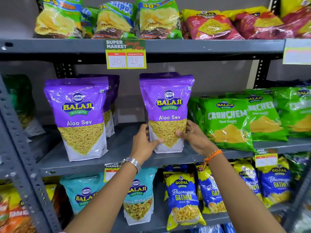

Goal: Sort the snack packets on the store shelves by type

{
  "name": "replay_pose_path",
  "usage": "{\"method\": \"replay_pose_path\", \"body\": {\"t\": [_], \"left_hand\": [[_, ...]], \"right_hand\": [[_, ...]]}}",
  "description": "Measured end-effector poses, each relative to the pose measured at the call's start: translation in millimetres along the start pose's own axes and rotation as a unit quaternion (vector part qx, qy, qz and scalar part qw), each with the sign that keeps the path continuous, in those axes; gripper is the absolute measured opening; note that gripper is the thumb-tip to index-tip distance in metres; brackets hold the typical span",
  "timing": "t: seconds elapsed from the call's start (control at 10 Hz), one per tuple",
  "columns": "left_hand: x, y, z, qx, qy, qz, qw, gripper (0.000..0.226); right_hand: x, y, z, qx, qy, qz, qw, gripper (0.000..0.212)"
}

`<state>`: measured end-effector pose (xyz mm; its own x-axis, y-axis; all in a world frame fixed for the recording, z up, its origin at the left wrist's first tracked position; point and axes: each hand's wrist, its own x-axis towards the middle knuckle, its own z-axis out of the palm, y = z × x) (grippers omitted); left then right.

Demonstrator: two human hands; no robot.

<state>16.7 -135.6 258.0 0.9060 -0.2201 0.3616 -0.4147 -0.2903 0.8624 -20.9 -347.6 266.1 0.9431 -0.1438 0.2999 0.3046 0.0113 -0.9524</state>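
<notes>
both hands clasp the lower part of a purple aloo sev pouch (166,111) that stands upright on the middle shelf (117,148). the left hand (143,142) wraps its left edge, fingers behind and thumb across the front; the right hand (193,135) grips the right edge the same way, fingers curled round it. a matching aloo sev pouch (80,118) stands to the left, apart, with more purple pouches behind it. green crunchem packets (227,121) lean just to the right. a price tag (125,54) hangs from the shelf above. blue gathiya packets (183,199) and teal pouches (138,199) fill the shelf below.
</notes>
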Motion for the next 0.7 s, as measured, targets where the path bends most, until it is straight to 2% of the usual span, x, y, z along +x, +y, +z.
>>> {"method": "replay_pose_path", "body": {"t": [0.4,0.5,0.6,0.7], "left_hand": [[3.5,-5.0,5.6,0.020,0.005,0.017,1.000,0.067],[5.0,-7.5,6.1,0.027,0.003,0.018,0.999,0.074],[1.3,-4.6,1.2,0.026,-0.011,0.015,0.999,0.079],[-4.2,-1.6,-4.1,0.022,0.020,0.046,0.998,0.085]], "right_hand": [[0.7,2.1,-1.9,-0.010,0.001,0.018,1.000,0.054],[2.4,5.1,-3.1,-0.023,0.001,0.013,1.000,0.052],[-6.3,-3.1,1.9,-0.033,0.012,0.033,0.999,0.060],[-15.5,-20.1,3.0,-0.041,0.088,0.013,0.995,0.093]]}}
